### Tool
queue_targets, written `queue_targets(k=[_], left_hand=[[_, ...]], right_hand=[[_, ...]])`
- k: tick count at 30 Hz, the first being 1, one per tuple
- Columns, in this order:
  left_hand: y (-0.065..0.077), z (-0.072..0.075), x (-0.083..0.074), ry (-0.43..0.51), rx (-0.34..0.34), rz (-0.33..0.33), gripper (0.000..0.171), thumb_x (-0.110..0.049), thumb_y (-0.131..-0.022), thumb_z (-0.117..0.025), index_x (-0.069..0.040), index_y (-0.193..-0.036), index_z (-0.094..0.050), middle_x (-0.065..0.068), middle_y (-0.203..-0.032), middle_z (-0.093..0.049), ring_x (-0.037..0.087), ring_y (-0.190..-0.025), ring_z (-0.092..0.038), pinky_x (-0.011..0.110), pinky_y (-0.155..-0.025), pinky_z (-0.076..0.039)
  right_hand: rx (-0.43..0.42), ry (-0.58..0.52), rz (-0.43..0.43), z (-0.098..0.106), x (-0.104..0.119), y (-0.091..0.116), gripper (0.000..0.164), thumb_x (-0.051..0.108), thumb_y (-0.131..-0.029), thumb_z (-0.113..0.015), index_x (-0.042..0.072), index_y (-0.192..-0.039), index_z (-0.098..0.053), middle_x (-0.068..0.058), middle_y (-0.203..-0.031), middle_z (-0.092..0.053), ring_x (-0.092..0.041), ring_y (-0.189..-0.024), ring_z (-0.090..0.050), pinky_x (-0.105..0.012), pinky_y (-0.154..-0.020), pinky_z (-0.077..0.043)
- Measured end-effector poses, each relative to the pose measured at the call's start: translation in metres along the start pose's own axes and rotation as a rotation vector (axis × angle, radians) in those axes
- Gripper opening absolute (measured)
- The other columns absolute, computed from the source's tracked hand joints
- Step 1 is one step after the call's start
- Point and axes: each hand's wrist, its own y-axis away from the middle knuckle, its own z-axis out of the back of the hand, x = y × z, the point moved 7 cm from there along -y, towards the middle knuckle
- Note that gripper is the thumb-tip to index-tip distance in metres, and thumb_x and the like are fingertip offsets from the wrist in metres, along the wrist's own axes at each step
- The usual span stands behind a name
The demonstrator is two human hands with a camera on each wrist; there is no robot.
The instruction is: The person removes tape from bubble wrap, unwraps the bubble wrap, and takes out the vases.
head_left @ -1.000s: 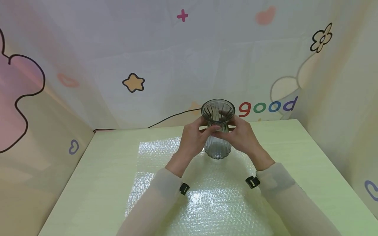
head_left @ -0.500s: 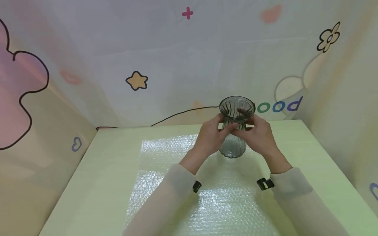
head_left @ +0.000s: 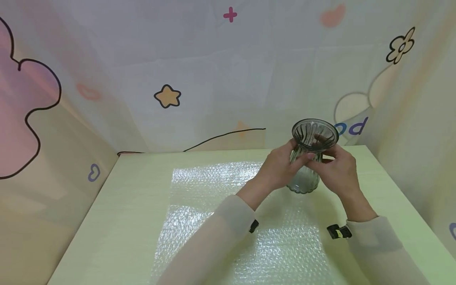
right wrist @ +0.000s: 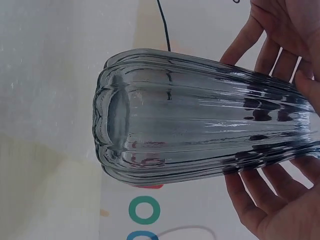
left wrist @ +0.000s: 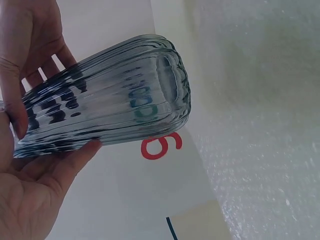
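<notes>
A ribbed, smoky-grey glass vase [head_left: 303, 180] with a flared rim is held up in both hands, slightly tilted, above the back right part of the table. My left hand [head_left: 279, 166] grips its narrow neck from the left. From the right, my right hand [head_left: 340, 168] grips the same neck, and the two thumbs meet at the front. The right fingers show through the glass. In the left wrist view the vase [left wrist: 115, 100] has its scalloped base away from the hands. The right wrist view shows the vase's ribbed body [right wrist: 190, 120] with fingers along both sides.
A sheet of bubble wrap [head_left: 199, 221] lies flat on the pale green table [head_left: 117, 221], under the forearms. A printed cloth backdrop [head_left: 213, 79] rises behind the table's back edge and along both sides.
Both hands have carried the vase to the right, from in front of the left of the word "good" to covering its first letters. The head view has shifted slightly.
</notes>
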Motion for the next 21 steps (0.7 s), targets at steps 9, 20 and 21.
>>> queue_targets(k=[9, 20, 21], left_hand=[[-0.017, -0.021, -0.018, -0.07, 0.083, -0.003, 0.056, -0.06, -0.104, -0.047, -0.028, -0.15, -0.043, -0.004, -0.141, -0.065, 0.015, -0.13, -0.063, 0.032, -0.102, -0.053], [-0.033, -0.037, -0.021, -0.052, 0.152, 0.094, 0.059, -0.065, -0.102, -0.048, -0.042, -0.155, -0.038, -0.012, -0.15, -0.057, 0.014, -0.138, -0.057, 0.036, -0.108, -0.051], [-0.035, -0.038, -0.021, -0.051, 0.15, 0.104, 0.06, -0.065, -0.102, -0.048, -0.042, -0.156, -0.038, -0.012, -0.152, -0.056, 0.014, -0.139, -0.056, 0.036, -0.108, -0.051]], right_hand=[[-0.1, 0.019, -0.093, 0.022, -0.024, 0.003, 0.052, 0.035, -0.085, -0.085, 0.009, -0.129, -0.07, 0.016, -0.106, -0.066, 0.012, -0.095, -0.053, -0.003, -0.076, -0.045], [-0.155, 0.044, -0.193, 0.035, -0.048, -0.003, 0.054, 0.032, -0.086, -0.083, 0.009, -0.133, -0.069, 0.011, -0.111, -0.07, 0.011, -0.094, -0.053, -0.006, -0.068, -0.044], [-0.155, 0.051, -0.205, 0.036, -0.05, -0.004, 0.055, 0.033, -0.086, -0.082, 0.009, -0.133, -0.069, 0.002, -0.116, -0.072, 0.005, -0.098, -0.057, -0.007, -0.067, -0.044]])
